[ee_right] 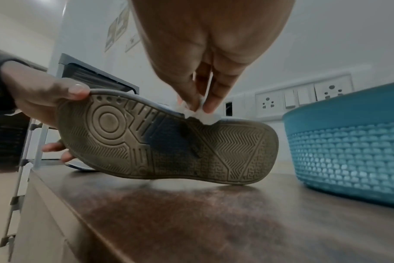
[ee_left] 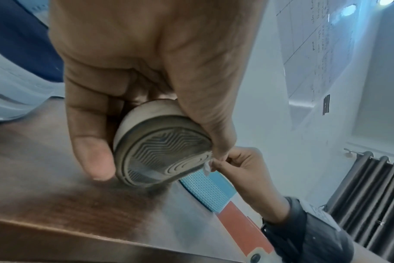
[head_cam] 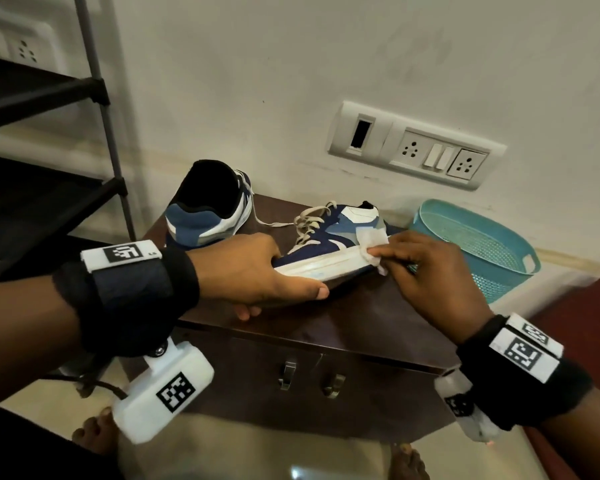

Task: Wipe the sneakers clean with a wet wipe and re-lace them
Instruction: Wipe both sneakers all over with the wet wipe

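Centre of frame: left hand [head_cam: 253, 268] grips the tilted sneaker [head_cam: 329, 242] by its toe on the bench [head_cam: 361, 317]; right fingers [head_cam: 392, 252] pinch the wipe [head_cam: 373, 242] against the midsole. Hard rubbing may twist the sneaker loose.

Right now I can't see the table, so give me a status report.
Left hand grips the tilted sneaker at the toe. Right hand pinches the wet wipe against its white sole edge. Second sneaker and blue basket alongside, nothing blocking.
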The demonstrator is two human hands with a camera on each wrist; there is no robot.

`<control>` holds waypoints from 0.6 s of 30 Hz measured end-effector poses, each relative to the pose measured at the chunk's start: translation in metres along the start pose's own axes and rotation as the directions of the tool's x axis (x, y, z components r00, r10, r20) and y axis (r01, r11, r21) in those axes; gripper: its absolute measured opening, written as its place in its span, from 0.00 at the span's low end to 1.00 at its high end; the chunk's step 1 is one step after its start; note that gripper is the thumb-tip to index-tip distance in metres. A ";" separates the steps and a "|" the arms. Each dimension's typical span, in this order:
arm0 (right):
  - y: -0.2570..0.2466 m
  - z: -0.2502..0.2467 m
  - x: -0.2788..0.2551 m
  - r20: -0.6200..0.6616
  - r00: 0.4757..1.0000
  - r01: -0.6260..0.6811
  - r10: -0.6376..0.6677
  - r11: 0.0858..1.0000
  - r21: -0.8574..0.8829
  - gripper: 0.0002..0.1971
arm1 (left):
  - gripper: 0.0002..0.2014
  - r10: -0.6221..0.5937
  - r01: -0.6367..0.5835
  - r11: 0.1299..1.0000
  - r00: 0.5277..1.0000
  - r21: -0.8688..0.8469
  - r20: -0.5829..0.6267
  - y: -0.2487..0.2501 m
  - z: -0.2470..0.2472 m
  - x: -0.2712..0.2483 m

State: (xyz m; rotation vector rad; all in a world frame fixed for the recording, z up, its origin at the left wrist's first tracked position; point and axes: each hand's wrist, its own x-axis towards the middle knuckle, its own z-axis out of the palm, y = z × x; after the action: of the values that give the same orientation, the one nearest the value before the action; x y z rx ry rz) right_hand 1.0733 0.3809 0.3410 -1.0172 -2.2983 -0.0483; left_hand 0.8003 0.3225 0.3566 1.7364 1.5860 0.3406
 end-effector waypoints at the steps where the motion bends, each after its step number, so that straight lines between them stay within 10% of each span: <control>1: 0.000 0.002 -0.002 -0.021 0.999 -0.047 0.047 0.999 0.000 0.14 | 0.34 -0.004 0.004 1.000 1.000 0.024 -0.022 0.000 0.000 0.000; 8: -0.007 0.024 -0.004 -0.024 0.974 -0.216 0.223 0.962 0.166 0.10 | 0.43 0.099 0.009 0.941 0.949 0.338 -0.300 -0.008 0.001 -0.006; 18: -0.009 0.019 -0.030 0.233 0.861 -0.502 0.452 0.827 0.252 0.08 | 0.57 0.069 0.005 0.896 0.986 0.445 -0.150 -0.008 0.051 -0.008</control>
State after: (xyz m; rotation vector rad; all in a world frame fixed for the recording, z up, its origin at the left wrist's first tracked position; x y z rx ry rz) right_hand 1.0722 0.3602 0.3107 -1.4391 -2.0303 0.6016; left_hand 0.8257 0.2973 0.3185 2.1259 1.8622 0.1414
